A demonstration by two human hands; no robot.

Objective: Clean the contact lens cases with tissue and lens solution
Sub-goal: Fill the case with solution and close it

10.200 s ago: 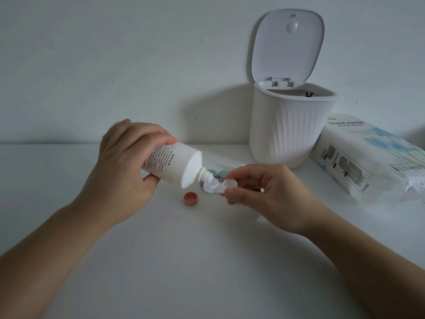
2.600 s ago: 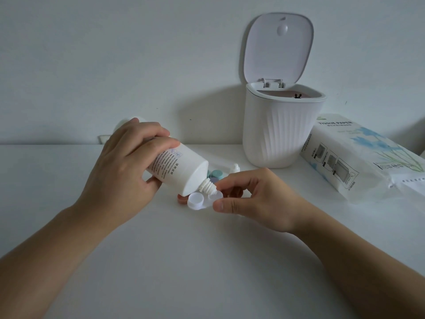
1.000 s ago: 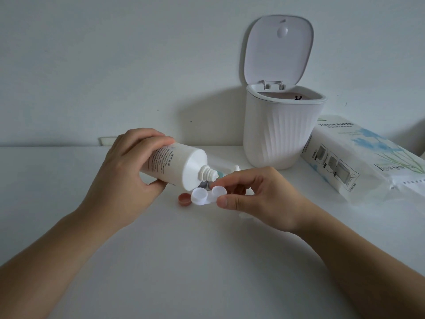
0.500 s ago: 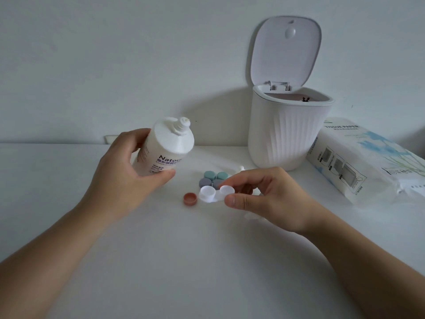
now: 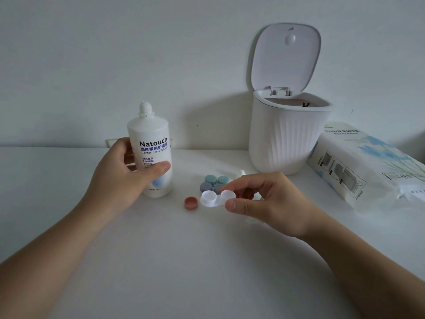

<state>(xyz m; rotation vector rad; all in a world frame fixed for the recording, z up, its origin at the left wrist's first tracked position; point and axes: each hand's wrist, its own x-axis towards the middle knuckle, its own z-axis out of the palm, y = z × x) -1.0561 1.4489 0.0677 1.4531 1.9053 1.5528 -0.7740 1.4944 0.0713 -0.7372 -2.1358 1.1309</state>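
Note:
My left hand (image 5: pixel 119 173) grips the white lens solution bottle (image 5: pixel 150 143), which stands upright on the table with its cap off. A white two-well contact lens case (image 5: pixel 212 199), open and without lids, is pinched by my right hand (image 5: pixel 264 201) just above the table. One orange-brown lid (image 5: pixel 191 203) lies left of that case. Behind it sit a green lens case (image 5: pixel 216 180) and a grey-purple lens case (image 5: pixel 210 187), both with lids on. A small white cap (image 5: pixel 241 173) pokes out behind my right hand.
A white ribbed desk bin (image 5: pixel 285 139) with its lid flipped up stands at the back right against the wall. A pack of tissue paper (image 5: pixel 365 164) lies to its right. The white table (image 5: pixel 184 261) stretches toward me.
My left hand has turned the bottle from tilted over the case to upright and set it down on the table at the left. My right hand still holds the white case.

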